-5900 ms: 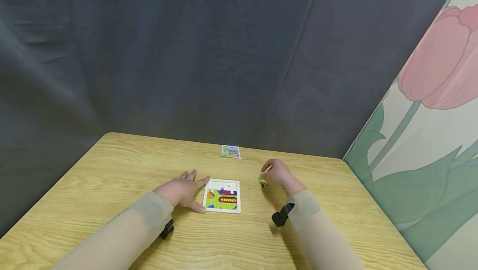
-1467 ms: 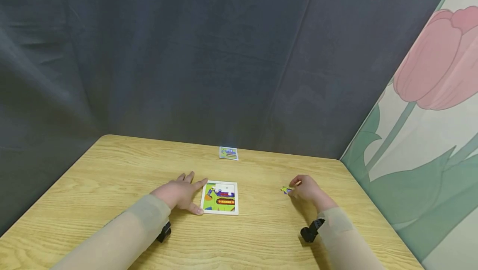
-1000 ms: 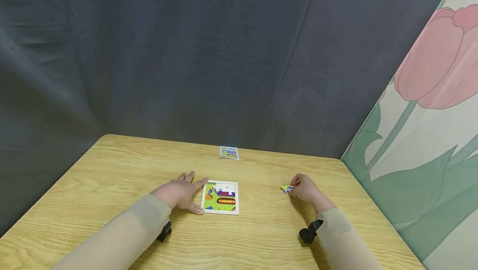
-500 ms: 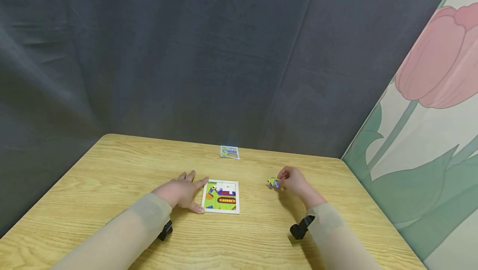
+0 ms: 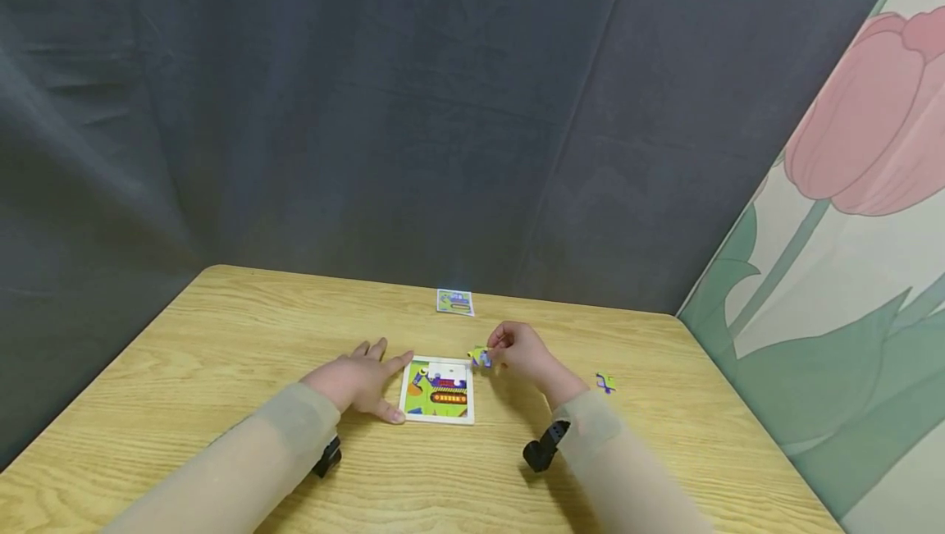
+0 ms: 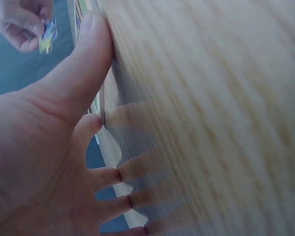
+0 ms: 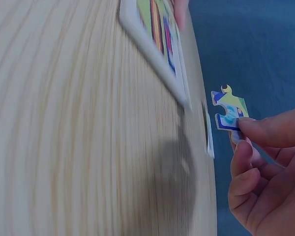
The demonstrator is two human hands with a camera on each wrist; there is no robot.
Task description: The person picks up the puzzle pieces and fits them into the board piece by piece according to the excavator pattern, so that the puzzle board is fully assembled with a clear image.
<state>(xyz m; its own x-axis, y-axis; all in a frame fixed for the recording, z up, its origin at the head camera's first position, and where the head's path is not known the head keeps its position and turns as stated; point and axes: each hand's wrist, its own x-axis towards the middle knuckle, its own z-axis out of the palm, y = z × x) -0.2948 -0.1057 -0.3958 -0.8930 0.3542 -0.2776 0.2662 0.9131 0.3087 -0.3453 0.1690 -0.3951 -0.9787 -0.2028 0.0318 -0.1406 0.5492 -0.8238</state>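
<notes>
- The right hand is lifted a little off the table, with thumb and fingertips pinched on a small puzzle piece; the other fingers are curled in beneath.
- That piece hangs in the air just beside the upper right corner of the puzzle board, near it but not touching it.
- In the right wrist view the piece shows yellow-green and blue with a knob on its top edge, gripped at its lower corner by the fingertips.
- The left hand lies flat on the table with its fingers straight and spread, holding nothing; its thumb runs along the board's left edge and touches it.
- From the left wrist view the thumb presses against the side of the board's white frame, and the other hand with its piece shows above it.
- The board lies flat near the middle of the table, mostly filled with green, orange and blue pieces; a white gap shows along its top.
- A second loose piece lies on the table to the right, well apart from the board and behind the right wrist.
- A small picture card lies at the far edge of the table, close to the dark curtain.
- A panel painted with a pink tulip stands along the right side.
</notes>
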